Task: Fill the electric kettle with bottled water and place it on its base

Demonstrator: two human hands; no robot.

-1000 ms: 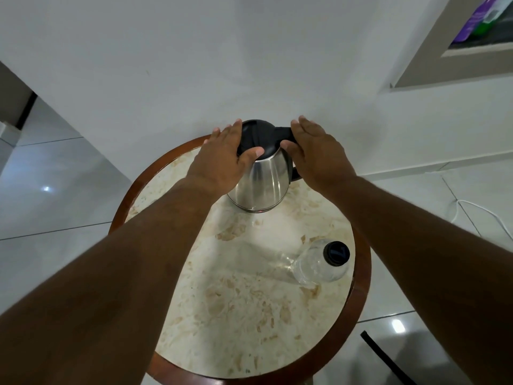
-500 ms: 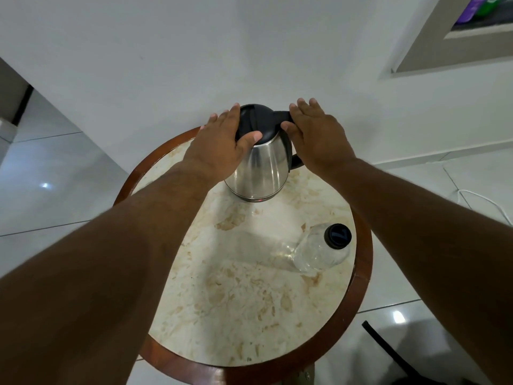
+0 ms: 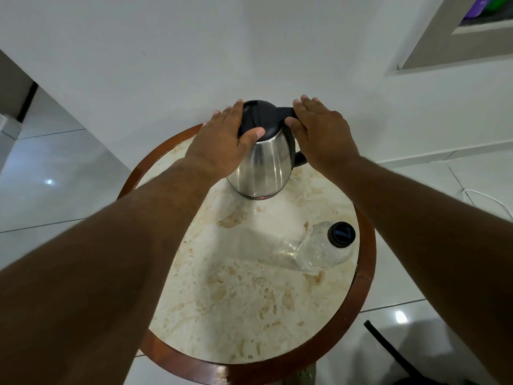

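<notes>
A steel electric kettle (image 3: 266, 165) with a black lid and handle stands at the far side of a round marble table (image 3: 249, 301). A red light glows at its bottom edge; any base under it is hidden. My left hand (image 3: 227, 140) lies on the kettle's left side, thumb on the lid. My right hand (image 3: 319, 132) rests over the handle's top, thumb at the lid's edge. A clear water bottle (image 3: 324, 250) with a black cap stands at the table's right edge, apart from both hands.
The table has a brown wooden rim (image 3: 366, 276) and stands against a white wall. Glossy white floor tiles surround it. A white cable (image 3: 491, 198) lies on the floor at right, and a dark bar (image 3: 388, 345) shows at lower right.
Both hands stay on the kettle. The view has shifted a little, so kettle and table sit higher in the frame; the red light at the kettle's bottom now shows.
</notes>
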